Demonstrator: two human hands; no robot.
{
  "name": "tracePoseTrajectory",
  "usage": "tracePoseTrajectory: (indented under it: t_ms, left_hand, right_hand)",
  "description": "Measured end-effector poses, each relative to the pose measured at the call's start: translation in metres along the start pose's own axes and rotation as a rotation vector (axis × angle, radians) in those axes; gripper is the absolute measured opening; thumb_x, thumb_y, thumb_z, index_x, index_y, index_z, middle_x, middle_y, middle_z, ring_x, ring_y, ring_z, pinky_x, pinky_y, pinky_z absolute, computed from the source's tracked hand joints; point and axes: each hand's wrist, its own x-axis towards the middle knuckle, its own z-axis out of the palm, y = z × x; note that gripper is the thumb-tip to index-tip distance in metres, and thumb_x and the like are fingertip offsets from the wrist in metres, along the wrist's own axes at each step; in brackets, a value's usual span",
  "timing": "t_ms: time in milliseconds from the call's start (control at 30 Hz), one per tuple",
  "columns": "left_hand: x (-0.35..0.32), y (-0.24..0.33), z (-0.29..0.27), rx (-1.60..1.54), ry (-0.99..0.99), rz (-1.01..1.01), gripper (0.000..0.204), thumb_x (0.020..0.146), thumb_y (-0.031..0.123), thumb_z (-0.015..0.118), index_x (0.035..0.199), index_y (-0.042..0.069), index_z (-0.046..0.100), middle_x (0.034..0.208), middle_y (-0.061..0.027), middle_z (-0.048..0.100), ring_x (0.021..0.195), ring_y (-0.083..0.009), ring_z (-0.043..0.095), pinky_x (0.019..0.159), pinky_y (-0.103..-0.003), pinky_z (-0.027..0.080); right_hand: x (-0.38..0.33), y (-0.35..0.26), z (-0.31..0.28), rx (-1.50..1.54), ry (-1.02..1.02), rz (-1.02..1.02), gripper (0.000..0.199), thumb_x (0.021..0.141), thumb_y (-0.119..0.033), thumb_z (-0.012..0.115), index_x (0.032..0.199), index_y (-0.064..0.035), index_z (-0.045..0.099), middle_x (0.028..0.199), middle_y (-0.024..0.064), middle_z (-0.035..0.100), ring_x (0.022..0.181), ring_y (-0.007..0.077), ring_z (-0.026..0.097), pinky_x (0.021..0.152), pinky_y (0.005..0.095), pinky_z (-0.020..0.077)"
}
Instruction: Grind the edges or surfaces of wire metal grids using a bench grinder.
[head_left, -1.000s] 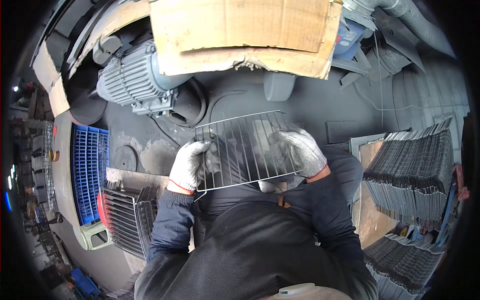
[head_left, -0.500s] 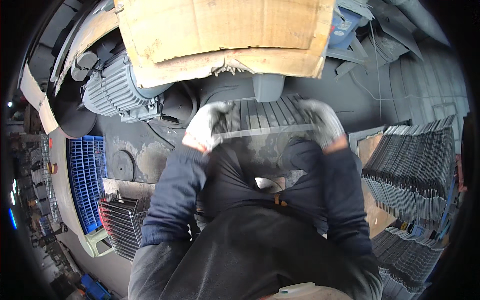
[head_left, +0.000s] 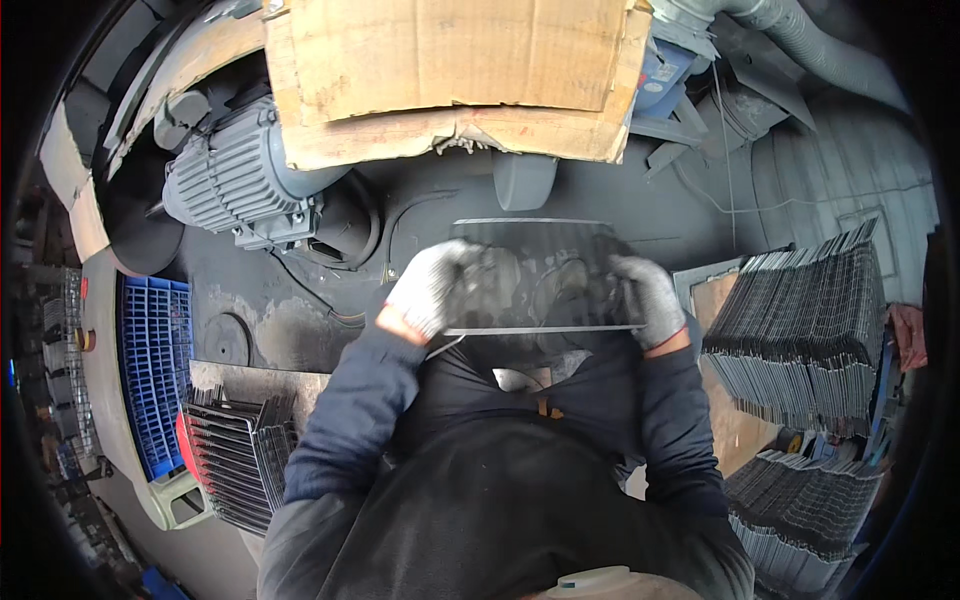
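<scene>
In front of me, above my lap, a metal wire rack spans the space between my gloved hands. Its near and far edge bars show, while its middle is smeared and lets the dark floor through. At the rack's left end, my left hand is closed in a grey-white glove. My right hand, gloved likewise, grips the opposite end. Some fingertips on both sides are hidden or blurred against the rack.
Tall stacks of wire racks stand at right, with another stack nearer. Black racks lean at left beside a blue plastic crate. Ahead are a grey electric motor, a cardboard sheet and a grey machine part.
The rack's near edge has come lower, toward my lap, and its slats are now blurred. Both hands still hold its ends, and the right one has dropped slightly. My view has shifted a little.
</scene>
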Motion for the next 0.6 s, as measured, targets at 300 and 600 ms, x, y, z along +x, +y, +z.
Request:
tracePoseTrajectory:
  t_ms: [300,600]
  left_hand:
    - [0.04,0.005,0.075,-0.006,0.049,-0.098,0.016,0.101,0.012,0.058,0.105,0.0,0.068,0.088,-0.0104,0.071,0.074,-0.0223,0.068,0.068,-0.034,0.057]
    - [-0.171,0.043,-0.034,-0.075,0.4,0.294,0.017,0.096,0.012,0.064,0.106,-0.001,0.07,0.086,-0.009,0.074,0.066,-0.0218,0.071,0.061,-0.038,0.061]
  right_hand:
    - [0.023,-0.032,-0.043,0.167,0.049,-0.112,0.018,0.101,-0.01,0.064,0.112,0.0012,0.073,0.109,0.0094,0.076,0.094,0.0186,0.07,0.08,0.0279,0.056]
    - [0.046,0.05,0.163,0.412,-0.579,0.316,0.027,0.104,-0.007,0.064,0.13,-0.002,0.065,0.111,0.0103,0.074,0.09,0.0191,0.073,0.075,0.0341,0.0622]
